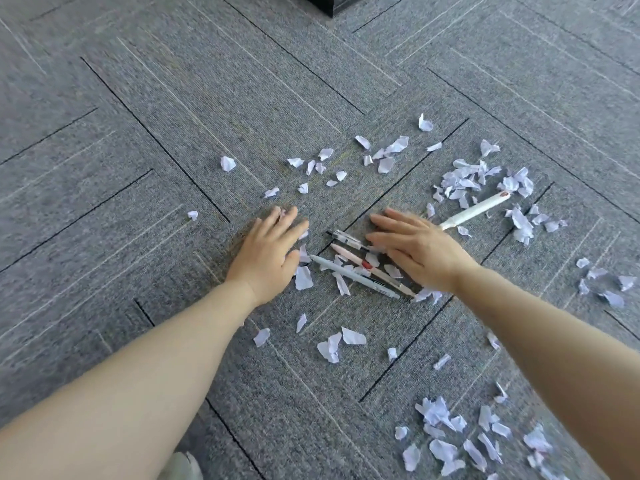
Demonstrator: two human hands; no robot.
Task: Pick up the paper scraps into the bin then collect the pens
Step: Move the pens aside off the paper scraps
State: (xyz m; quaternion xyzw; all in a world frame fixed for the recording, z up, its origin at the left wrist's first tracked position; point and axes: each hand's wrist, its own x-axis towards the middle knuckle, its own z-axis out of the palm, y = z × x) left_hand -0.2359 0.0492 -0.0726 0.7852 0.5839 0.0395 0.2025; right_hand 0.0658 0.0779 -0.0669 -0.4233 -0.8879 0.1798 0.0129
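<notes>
White paper scraps [465, 183] lie scattered over the grey carpet, thickest at the right and lower right. Three pens lie side by side between my hands: a grey pen [353, 276], a pink pen [360, 263] and a black-and-white pen [346, 238]. A white pen [476, 211] lies apart, beyond my right hand. My left hand [268, 252] rests flat, palm down, fingers apart, with a scrap at its fingertips. My right hand [415, 249] is flat too, covering the pens' right ends. Neither hand holds anything.
The floor is grey carpet tile [173, 133] with dark seams. A dark object's corner [332, 3] shows at the top edge; I cannot tell what it is. A pale shoe tip [181, 467] appears at the bottom edge.
</notes>
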